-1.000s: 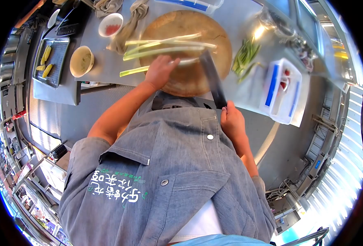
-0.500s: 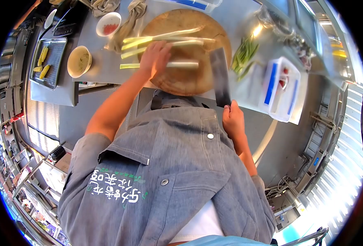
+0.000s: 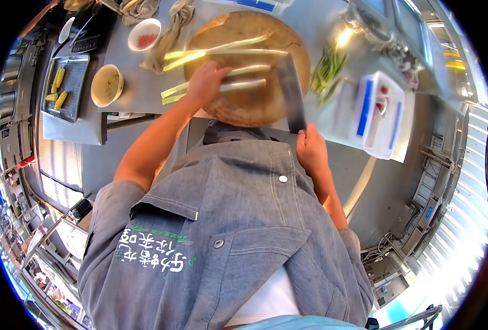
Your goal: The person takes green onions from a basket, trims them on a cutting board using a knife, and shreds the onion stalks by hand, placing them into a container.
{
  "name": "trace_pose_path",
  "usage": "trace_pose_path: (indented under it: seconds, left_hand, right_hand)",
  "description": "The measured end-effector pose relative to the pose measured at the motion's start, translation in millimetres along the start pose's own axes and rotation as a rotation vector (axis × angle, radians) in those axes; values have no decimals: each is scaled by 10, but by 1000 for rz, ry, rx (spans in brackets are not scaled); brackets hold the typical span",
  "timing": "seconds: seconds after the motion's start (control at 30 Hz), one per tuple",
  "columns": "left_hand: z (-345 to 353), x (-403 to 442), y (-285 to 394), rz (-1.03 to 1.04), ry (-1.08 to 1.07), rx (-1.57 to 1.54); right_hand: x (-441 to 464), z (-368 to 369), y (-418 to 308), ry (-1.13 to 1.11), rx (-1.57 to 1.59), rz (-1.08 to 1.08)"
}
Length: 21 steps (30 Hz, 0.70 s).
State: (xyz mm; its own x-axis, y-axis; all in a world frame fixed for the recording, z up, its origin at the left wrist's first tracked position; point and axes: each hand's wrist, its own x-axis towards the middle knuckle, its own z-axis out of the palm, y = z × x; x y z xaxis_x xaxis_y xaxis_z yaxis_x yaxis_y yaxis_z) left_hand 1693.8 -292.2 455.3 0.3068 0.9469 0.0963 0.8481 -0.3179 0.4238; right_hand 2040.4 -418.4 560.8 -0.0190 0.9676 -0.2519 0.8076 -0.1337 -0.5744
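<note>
The metal desk (image 3: 139, 91) is carrying a round board (image 3: 246, 107), with four stalks (image 3: 249, 70) lying across it. From afar, I'm seeing the lower two lying close together where a wider gap was showing half a second ago, so they're now forming a pair apart from the crossing two above. The left hand (image 3: 204, 85) is covering that pair; I'm not able to tell whether its grip is closing on them. The right hand (image 3: 312, 148) is gripping a knife (image 3: 292, 91), its blurred blade reaching over the board's right side, near the stalk ends
</note>
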Motion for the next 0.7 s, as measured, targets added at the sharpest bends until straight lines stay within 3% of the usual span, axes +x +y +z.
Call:
trace_pose_path:
  seconds: [0.27, 0.43, 0.57, 0.63, 0.7]
  left_hand:
    - [59, -79, -13, 66, 82, -70]
    - [-81, -90, 25, 96, -57, -44]
    - [-222, -182, 140, 156, -62, -19]
    - [-228, -170, 134, 259, -251, -31]
    - [-239, 5, 173, 213, -196, -52]
  right_hand:
    - [-7, 58, -87, -56, -75, -2]
    - [145, 315, 23, -41, -104, -2]
    - [32, 223, 270, 47, 125, -19]
    - [-18, 129, 243, 54, 150, 66]
    - [-47, 94, 234, 51, 130, 77]
